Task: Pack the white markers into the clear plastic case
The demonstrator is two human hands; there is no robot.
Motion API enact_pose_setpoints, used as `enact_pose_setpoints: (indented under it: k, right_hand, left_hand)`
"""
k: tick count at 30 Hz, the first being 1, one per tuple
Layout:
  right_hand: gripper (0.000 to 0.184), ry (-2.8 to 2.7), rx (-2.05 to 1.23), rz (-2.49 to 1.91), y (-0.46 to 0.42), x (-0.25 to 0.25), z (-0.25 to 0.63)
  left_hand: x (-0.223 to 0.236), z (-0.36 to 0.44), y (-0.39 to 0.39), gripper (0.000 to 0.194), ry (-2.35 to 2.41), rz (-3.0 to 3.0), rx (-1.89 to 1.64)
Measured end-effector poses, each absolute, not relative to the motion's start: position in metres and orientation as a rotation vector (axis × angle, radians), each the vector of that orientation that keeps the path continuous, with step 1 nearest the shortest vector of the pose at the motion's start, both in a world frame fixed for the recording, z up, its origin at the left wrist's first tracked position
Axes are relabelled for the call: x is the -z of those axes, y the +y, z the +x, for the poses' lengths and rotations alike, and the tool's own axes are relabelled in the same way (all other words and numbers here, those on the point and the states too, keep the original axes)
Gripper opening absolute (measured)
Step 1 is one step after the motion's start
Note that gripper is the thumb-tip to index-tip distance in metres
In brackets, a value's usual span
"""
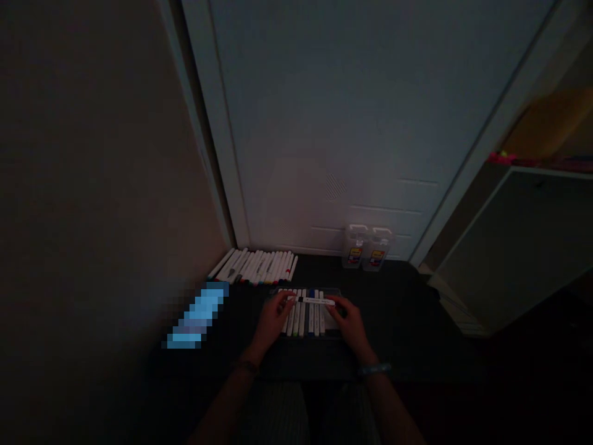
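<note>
A white marker point(317, 301) lies sideways between my two hands, above a clear case point(332, 334). My left hand point(277, 313) pinches its left end, and my right hand point(346, 314) pinches its right end. Beneath it, several white markers point(303, 321) stand side by side in the case, their long sides running away from me. A greyish strip shows at the right of that row, near my right fingers. Poor light hides the small print on the markers.
Several more white markers point(259, 267) with coloured ends lie in a row at the table's back left. Two clear plastic cases point(365, 248) stand against the white panel. A bright, pixelated rectangle point(199, 315) lies at left. Shelving point(519, 247) rises at right.
</note>
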State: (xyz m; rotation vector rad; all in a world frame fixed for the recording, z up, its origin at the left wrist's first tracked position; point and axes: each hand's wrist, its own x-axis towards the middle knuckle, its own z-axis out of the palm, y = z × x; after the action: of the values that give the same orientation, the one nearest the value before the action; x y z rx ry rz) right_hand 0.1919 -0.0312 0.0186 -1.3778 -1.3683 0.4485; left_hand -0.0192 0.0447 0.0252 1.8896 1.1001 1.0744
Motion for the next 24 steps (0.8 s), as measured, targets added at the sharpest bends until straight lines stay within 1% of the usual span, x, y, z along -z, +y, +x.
enact_pose_setpoints:
  k: [15, 24]
  right_hand:
    - [0.032, -1.299, -0.534, -1.323, -0.0334, -0.0205, 0.1902]
    - [0.032, -1.295, -0.505, -1.318, -0.0347, -0.0239, 0.1893]
  left_hand:
    - [-0.0259, -0.0204, 0.0449, 0.033, 1.077, 1.972, -1.098]
    - [-0.0234, -0.0213, 0.0452, 0.032, 1.104, 1.994, -1.098]
